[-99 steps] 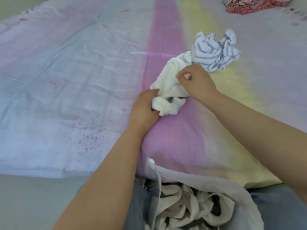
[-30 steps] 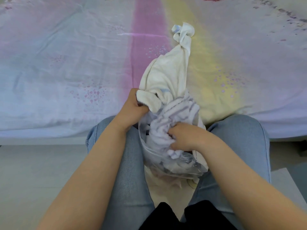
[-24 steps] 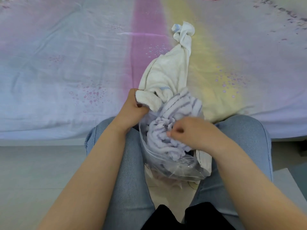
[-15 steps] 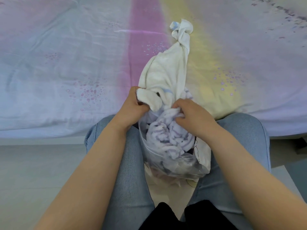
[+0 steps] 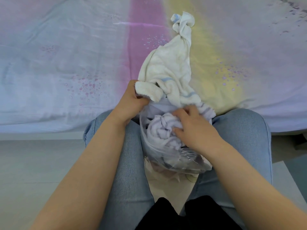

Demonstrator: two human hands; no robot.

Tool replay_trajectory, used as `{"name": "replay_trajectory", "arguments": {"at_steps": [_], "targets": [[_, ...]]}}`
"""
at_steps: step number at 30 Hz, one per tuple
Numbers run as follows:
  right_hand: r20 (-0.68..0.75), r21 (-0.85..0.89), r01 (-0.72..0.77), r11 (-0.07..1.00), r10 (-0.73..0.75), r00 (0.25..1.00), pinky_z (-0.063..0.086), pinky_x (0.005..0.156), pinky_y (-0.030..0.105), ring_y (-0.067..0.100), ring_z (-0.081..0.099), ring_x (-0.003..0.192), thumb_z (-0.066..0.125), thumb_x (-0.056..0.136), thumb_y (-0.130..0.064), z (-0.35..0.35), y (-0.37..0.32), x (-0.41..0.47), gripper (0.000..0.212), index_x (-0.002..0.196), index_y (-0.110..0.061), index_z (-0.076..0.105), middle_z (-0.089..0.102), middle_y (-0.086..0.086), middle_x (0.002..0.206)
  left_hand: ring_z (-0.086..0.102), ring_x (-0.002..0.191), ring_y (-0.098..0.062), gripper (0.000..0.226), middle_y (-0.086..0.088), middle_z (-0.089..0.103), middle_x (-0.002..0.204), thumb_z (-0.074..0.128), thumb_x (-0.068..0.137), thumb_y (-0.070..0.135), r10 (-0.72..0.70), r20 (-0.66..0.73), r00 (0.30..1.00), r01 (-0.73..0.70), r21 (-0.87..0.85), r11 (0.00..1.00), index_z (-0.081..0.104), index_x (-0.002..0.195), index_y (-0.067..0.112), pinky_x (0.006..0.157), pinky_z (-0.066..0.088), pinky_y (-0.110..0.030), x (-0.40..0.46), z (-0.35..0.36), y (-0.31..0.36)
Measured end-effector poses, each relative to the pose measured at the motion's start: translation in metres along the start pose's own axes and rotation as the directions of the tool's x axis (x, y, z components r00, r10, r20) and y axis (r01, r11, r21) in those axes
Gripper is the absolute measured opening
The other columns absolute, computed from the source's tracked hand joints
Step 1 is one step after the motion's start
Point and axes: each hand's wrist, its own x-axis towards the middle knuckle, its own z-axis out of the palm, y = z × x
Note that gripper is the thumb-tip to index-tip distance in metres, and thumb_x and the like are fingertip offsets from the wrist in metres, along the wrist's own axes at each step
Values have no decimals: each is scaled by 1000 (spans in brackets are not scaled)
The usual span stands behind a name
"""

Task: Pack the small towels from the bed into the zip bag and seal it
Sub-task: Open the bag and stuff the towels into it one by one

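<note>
Striped towel now pushed down into the zip bag, cream towel still half outside

The right hand [image 5: 194, 128] lies with spread fingers on the striped towel [image 5: 163, 130] and presses it into the zip bag [image 5: 167, 155]; a second ago this towel stood up above the bag mouth, and now most of it sits low inside, with only one end over the far rim. On the near-left rim of the bag, the left hand [image 5: 132, 102] is clamped around the bag edge together with a corner of the cream towel [image 5: 167, 72]. This towel goes from the bag mouth away over the bed [image 5: 66, 63], its knotted end far from the bag. I judge the cream towel must go in next, before sealing
</note>
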Motion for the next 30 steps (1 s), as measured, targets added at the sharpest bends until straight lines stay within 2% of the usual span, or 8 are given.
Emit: {"name": "replay_trajectory", "arguments": {"at_steps": [3, 7, 10, 14, 18, 23, 27, 30], "targets": [[153, -26, 40, 999, -36, 988, 44, 85, 36, 30, 54, 110, 43, 96, -27, 3, -15, 20, 35, 128, -16, 49, 49, 10, 132, 55, 85, -14, 54, -14, 59, 97, 60, 67, 10, 17, 16, 1000, -17, -2, 1000, 48, 113, -15, 66, 46, -24, -5, 2, 5], [605, 21, 194, 981, -167, 779, 40, 79, 32, 21, 54, 93, 40, 96, -21, 15, -25, 33, 16, 98, -9, 51, 58, 5, 102, 50, 74, -5, 41, -3, 54, 91, 57, 76, -3, 17, -46, 999, -18, -15, 1000, 46, 115, 1, 57, 44, -16, -11, 8, 10], [585, 79, 209, 975, -215, 782, 39, 68, 27, 12, 50, 74, 49, 91, -23, 11, -16, 19, 13, 99, -13, 54, 54, -2, 87, 48, 66, -5, 36, -1, 52, 84, 58, 80, -6, 31, -75, 997, -31, 12, 999, 44, 110, 8, 50, 42, -18, -13, 7, 10], [565, 146, 39, 988, -116, 817, 37, 104, 28, 14, 42, 132, 59, 82, -58, -10, -1, -13, 65, 140, -34, 39, 36, -12, 148, 44, 61, -7, 22, 0, 49, 71, 59, 79, -5, 57, -79, 995, -51, 65, 997, 49, 98, 3, 48, 38, -19, -10, 2, 13], [603, 85, 14, 996, -63, 796, 38, 105, 25, 5, 51, 123, 55, 80, -66, -26, 7, -37, 56, 128, -38, 55, 56, -17, 133, 39, 55, -2, 10, 8, 44, 59, 60, 78, -7, 114, -50, 992, -110, 69, 991, 54, 82, -1, 46, 34, -19, -7, 5, 18], [391, 32, -10, 999, -3, 920, 44, 65, 30, 10, 57, 67, 49, 86, -62, -36, 4, -39, 50, 89, -15, 67, 64, -6, 73, 55, 81, -4, 25, 0, 61, 92, 66, 79, 6, 98, -75, 992, -90, 95, 991, 54, 100, 4, 67, 46, -19, -11, 10, 15], [-193, 405, -57, 913, 146, 970, 43, 85, 30, 17, 58, 107, 51, 89, -55, -47, -1, 8, 44, 119, -23, 52, 56, -1, 125, 54, 84, 5, 30, 6, 57, 100, 63, 81, -6, 173, -88, 981, -158, 153, 975, 47, 86, 18, 73, 45, -14, -19, 18, 22], [-101, 522, -118, 845, 199, 975, 28, 110, 33, 24, 30, 140, 49, 84, -64, -48, -15, 63, 88, 148, -11, 21, 14, 8, 157, 58, 102, -5, 34, 0, 57, 120, 68, 81, 3, 187, -54, 981, -174, 183, 968, 49, 109, 6, 83, 48, -18, -22, 18, 21]]}}
